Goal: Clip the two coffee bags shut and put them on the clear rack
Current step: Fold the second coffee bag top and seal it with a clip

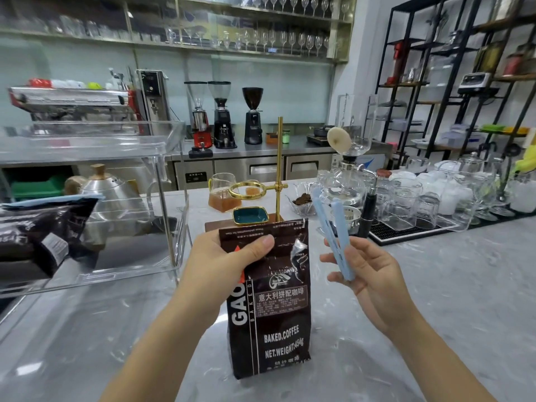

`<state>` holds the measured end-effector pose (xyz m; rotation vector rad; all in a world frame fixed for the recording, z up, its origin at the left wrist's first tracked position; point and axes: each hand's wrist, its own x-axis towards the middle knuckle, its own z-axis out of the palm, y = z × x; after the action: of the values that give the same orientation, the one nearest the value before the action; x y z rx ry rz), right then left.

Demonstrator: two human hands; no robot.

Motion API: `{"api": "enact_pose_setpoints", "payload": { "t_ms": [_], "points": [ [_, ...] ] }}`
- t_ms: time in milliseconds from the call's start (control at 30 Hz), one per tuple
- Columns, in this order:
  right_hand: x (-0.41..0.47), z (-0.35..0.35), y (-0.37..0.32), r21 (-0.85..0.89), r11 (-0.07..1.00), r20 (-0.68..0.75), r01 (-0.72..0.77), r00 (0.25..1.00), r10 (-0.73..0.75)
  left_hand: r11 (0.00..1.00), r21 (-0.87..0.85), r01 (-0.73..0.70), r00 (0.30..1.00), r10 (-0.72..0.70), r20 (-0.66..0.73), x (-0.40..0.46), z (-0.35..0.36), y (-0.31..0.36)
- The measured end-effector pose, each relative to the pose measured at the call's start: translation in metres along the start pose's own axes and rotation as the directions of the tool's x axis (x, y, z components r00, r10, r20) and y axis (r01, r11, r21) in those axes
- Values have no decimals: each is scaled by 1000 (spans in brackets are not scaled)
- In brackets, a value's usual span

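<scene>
Coffee bag (271, 300) stands upright on the grey bench (435, 314), long axis vertical, print facing the camera, top edge pointing up and slightly crumpled at its right corner. Left hand (220, 262) grips the bag's upper left: thumb pressed across the front just below the top edge, the other fingers hidden behind the bag.

Right hand (368, 271), just right of the bag and apart from it, holds a light blue clip (336, 236). Clip's long axis runs near vertical, leaning up and left; its two arms are parted in a narrow V, open end upward, hinge end down in the hand. Fingers (333, 258) loosely curled around the lower part of the clip, fingertips toward the bag.

Further left, the clear rack (171, 198) stands on the bench. A second coffee bag (43, 236) lies on its side on the lower shelf, with a blue clip (49, 200) along its top edge.

Behind the first bag: a brass pour-over stand (280, 169).
</scene>
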<state>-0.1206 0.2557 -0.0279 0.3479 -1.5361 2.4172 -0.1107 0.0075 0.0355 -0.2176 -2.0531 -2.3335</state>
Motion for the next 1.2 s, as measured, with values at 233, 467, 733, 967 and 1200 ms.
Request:
{"api": "enact_pose_setpoints", "payload": {
  "t_ms": [233,467,733,967,1200],
  "points": [
    [30,25,-42,-239,962,190,134,978,-89,999,40,29,1000,-28,-10,-2,1,2],
    [63,47,-91,-477,852,353,217,935,-40,999,43,23,1000,-23,-6,-1,3,0],
    [61,40,-102,-638,742,486,204,855,183,1000,22,-18,1000,18,-7,3,1,-4],
    [61,53,-90,-589,783,558,199,801,216,1000,-5,-19,1000,19,19,3,0,-6],
    [58,62,-83,-603,775,555,189,797,238,999,36,-34,999,33,24,3,0,-7]
  ]
}}
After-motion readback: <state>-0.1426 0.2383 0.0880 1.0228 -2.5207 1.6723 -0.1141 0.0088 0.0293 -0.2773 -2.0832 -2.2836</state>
